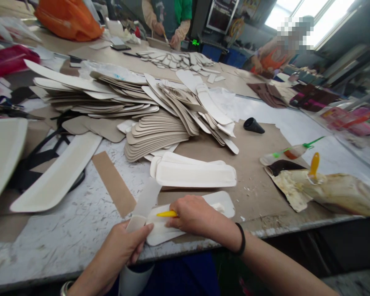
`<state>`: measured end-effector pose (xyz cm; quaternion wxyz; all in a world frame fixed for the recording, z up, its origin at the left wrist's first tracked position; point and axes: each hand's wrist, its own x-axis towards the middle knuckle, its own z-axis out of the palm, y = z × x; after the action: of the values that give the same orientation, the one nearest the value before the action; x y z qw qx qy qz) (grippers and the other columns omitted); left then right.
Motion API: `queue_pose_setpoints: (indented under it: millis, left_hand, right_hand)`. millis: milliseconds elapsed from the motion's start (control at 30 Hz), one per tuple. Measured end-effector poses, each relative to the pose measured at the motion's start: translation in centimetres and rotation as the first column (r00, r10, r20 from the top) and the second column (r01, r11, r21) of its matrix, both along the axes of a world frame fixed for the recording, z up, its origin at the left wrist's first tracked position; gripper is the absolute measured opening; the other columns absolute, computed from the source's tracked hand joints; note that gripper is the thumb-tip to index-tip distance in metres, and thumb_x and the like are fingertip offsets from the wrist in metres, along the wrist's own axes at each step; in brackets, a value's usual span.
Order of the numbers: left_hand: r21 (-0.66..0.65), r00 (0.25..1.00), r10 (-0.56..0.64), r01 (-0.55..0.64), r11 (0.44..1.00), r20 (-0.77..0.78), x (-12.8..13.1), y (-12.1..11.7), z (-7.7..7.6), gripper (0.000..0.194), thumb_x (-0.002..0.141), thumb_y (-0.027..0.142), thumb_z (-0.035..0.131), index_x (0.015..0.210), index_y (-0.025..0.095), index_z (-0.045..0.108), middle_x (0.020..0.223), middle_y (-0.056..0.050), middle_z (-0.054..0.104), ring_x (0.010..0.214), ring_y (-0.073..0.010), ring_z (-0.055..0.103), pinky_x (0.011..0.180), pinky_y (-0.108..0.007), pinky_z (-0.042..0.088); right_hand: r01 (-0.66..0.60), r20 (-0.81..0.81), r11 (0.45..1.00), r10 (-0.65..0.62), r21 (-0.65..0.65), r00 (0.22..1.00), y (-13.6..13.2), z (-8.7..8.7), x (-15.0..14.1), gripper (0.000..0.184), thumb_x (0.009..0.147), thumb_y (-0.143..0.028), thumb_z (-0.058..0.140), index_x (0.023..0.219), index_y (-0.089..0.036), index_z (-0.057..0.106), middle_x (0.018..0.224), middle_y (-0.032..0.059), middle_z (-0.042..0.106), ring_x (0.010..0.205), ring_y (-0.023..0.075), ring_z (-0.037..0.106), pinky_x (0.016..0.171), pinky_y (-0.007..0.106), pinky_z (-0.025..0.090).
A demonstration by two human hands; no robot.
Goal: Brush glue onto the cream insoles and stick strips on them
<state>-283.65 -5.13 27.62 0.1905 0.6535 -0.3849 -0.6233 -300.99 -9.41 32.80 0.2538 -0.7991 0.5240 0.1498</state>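
My left hand (126,240) is closed at the table's front edge, its thumb pressing on a pale flexible strip (148,197). Part of that strip curls over the edge, and a white piece hangs below the hand. My right hand (188,213) is closed around a yellow pointed tool (166,214), whose tapered end points left; the rest is hidden in the fist. Under both hands lies a white rounded panel (162,236), with a whitish patch near its right end. Just behind it sits a small stack of white panels (197,172).
Fanned stacks of beige-backed panels (157,133) fill the middle. A brown strip (114,183) and a long white panel (58,176) lie left. At right are a glue-crusted container (336,189) with a yellow handle and a squeeze bottle (292,152). Two people work beyond.
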Motion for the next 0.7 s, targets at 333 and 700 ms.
queue_pose_setpoints:
  millis: [333, 700]
  left_hand:
    - [-0.040, 0.995, 0.029, -0.025, 0.999, 0.100, -0.7, 0.3, 1.3, 0.046, 0.054, 0.060, 0.059, 0.040, 0.023, 0.037, 0.028, 0.004, 0.036, 0.030, -0.0084, 0.031, 0.040, -0.021, 0.024]
    - [-0.010, 0.987, -0.027, 0.029, 1.000, 0.160, -0.9, 0.3, 0.8, 0.044, 0.052, 0.060, 0.056, 0.034, 0.024, 0.038, 0.026, 0.002, 0.038, 0.027, -0.0104, 0.034, 0.037, -0.023, 0.028]
  right_hand:
    - [0.519, -0.050, 0.844, -0.529, -0.135, 0.847, 4.4, 0.5, -10.8, 0.018, 0.090, -0.026, 0.048, 0.088, -0.016, 0.063, 0.088, 0.0078, 0.067, 0.082, 0.0213, 0.061, 0.068, 0.027, 0.036]
    - [0.455, -0.175, 0.808, -0.543, -0.374, 0.821, 4.5, -1.8, -10.4, 0.019, 0.092, -0.032, 0.048, 0.089, -0.019, 0.061, 0.092, 0.0055, 0.066, 0.083, 0.0227, 0.063, 0.061, 0.029, 0.036]
